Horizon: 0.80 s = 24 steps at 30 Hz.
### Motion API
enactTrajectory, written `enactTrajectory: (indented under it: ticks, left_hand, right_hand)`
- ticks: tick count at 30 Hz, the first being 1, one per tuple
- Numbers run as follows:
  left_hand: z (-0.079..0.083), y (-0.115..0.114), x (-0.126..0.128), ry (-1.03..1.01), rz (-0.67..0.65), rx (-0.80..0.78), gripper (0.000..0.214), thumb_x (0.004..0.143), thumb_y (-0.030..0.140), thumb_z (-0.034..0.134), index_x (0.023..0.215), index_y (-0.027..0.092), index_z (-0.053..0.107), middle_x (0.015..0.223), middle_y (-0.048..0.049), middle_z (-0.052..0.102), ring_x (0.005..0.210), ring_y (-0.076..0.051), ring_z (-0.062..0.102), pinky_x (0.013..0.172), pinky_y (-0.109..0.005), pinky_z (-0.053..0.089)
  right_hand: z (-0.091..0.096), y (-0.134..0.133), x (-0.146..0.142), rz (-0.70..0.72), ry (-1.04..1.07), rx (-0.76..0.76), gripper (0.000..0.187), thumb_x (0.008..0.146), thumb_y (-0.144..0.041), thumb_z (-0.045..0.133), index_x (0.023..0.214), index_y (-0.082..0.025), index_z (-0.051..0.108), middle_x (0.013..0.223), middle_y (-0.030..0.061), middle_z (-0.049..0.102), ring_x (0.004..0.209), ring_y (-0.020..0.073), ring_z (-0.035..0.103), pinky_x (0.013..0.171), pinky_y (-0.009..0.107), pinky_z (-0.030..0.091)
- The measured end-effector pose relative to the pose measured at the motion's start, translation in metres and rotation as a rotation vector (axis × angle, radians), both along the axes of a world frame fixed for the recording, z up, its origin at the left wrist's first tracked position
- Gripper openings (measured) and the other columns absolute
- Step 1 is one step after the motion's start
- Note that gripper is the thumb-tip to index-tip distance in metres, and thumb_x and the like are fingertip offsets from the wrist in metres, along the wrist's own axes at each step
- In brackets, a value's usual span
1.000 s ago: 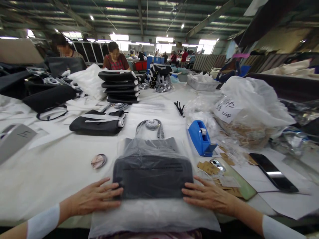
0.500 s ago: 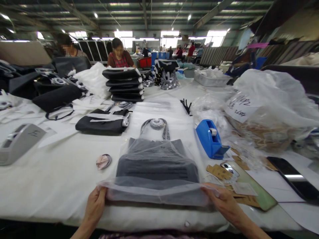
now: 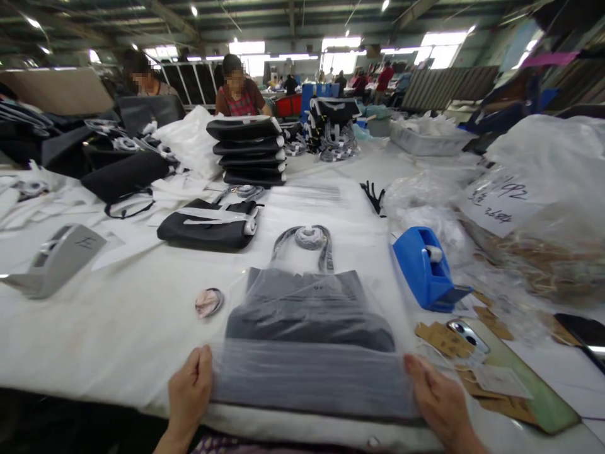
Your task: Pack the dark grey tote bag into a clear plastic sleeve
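Observation:
A dark handbag (image 3: 302, 318) lies flat in front of me inside a clear plastic bag (image 3: 312, 372). Its wrapped handle (image 3: 326, 246) stretches away from me, with a coiled strap (image 3: 309, 237) within the loop. The near end of the plastic is folded back over the handbag's lower part. My left hand (image 3: 190, 388) is closed on the left edge of this fold, fingers pinched together. At the opposite edge, my right hand (image 3: 437, 397) pinches the plastic too. Beneath the far part lies a stack of flat clear bags (image 3: 326, 195).
A blue tape dispenser (image 3: 423, 271), brown tags (image 3: 444, 340) and a green phone (image 3: 529, 378) lie to the right. On the left are a grey dispenser (image 3: 57, 261), a rolled black bag (image 3: 208, 227) and a small round item (image 3: 208, 303). Stacked black bags (image 3: 248, 151) stand behind; people work beyond.
Both hands have come slightly nearer me and farther apart, and the folded plastic now lies flatter and wider over the handbag. The whole view has shifted a little.

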<state>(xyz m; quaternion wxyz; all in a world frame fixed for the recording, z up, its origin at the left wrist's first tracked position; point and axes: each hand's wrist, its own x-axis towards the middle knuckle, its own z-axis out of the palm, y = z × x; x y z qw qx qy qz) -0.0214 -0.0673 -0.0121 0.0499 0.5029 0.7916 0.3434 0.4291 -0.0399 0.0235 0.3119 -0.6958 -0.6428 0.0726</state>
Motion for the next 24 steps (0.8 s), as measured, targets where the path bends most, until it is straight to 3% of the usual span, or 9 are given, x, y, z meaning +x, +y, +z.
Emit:
enactTrajectory:
  ticks: [4, 8, 13, 17, 21, 24]
  left_hand:
    - [-0.014, -0.002, -0.007, 0.265, -0.158, -0.061, 0.032, 0.092, 0.032, 0.036, 0.067, 0.023, 0.054, 0.050, 0.0032, 0.046, 0.044, -0.012, 0.044, 0.048, -0.024, 0.029]
    - [-0.016, 0.000, -0.008, 0.483, -0.249, -0.173, 0.034, 0.093, 0.020, 0.030, 0.082, 0.021, 0.063, 0.060, -0.0011, 0.058, 0.050, -0.013, 0.053, 0.048, -0.023, 0.032]
    - [-0.008, 0.009, -0.002, 0.674, -0.344, -0.362, 0.041, 0.090, 0.008, 0.027, 0.103, 0.021, 0.063, 0.077, -0.0032, 0.065, 0.056, -0.014, 0.059, 0.047, -0.023, 0.035]
    - [-0.003, 0.013, 0.003, 0.706, -0.315, -0.442, 0.037, 0.095, 0.015, 0.027, 0.097, 0.022, 0.063, 0.073, -0.0028, 0.065, 0.058, -0.016, 0.062, 0.048, -0.024, 0.035]
    - [-0.011, 0.011, 0.003, 0.606, -0.232, -0.291, 0.031, 0.098, 0.026, 0.030, 0.095, 0.020, 0.061, 0.070, -0.0023, 0.064, 0.059, -0.016, 0.062, 0.051, -0.025, 0.038]
    - [-0.021, 0.010, 0.000, 0.564, -0.236, -0.050, 0.028, 0.098, 0.027, 0.033, 0.113, 0.017, 0.054, 0.095, -0.0084, 0.066, 0.067, -0.015, 0.063, 0.054, -0.024, 0.043]
  right_hand:
    - [-0.024, 0.010, -0.003, 0.025, -0.088, -0.023, 0.055, 0.092, -0.061, 0.030, 0.079, -0.024, 0.069, 0.063, 0.0046, 0.072, 0.058, 0.0241, 0.069, 0.049, 0.030, 0.049]
    - [-0.038, 0.017, -0.004, 0.122, -0.243, 0.026, 0.053, 0.097, -0.051, 0.026, 0.083, -0.024, 0.069, 0.063, 0.0035, 0.072, 0.053, 0.0209, 0.068, 0.046, 0.028, 0.045]
    - [-0.043, 0.024, -0.006, 0.214, -0.543, 0.095, 0.043, 0.094, -0.019, 0.025, 0.091, -0.022, 0.069, 0.077, 0.0040, 0.074, 0.042, 0.0154, 0.061, 0.041, 0.027, 0.039]
    - [-0.040, 0.019, -0.012, 0.186, -0.825, 0.109, 0.051, 0.082, 0.004, 0.027, 0.102, -0.019, 0.068, 0.087, 0.0046, 0.074, 0.040, 0.0127, 0.057, 0.040, 0.027, 0.037]
    - [-0.033, 0.014, -0.019, 0.142, -0.949, 0.087, 0.050, 0.082, 0.007, 0.031, 0.104, -0.018, 0.068, 0.080, 0.0025, 0.072, 0.040, 0.0133, 0.058, 0.038, 0.027, 0.037]
    - [-0.030, 0.013, -0.021, 0.136, -0.971, 0.107, 0.050, 0.081, 0.008, 0.033, 0.106, -0.018, 0.067, 0.080, 0.0017, 0.071, 0.042, 0.0137, 0.060, 0.038, 0.027, 0.037]
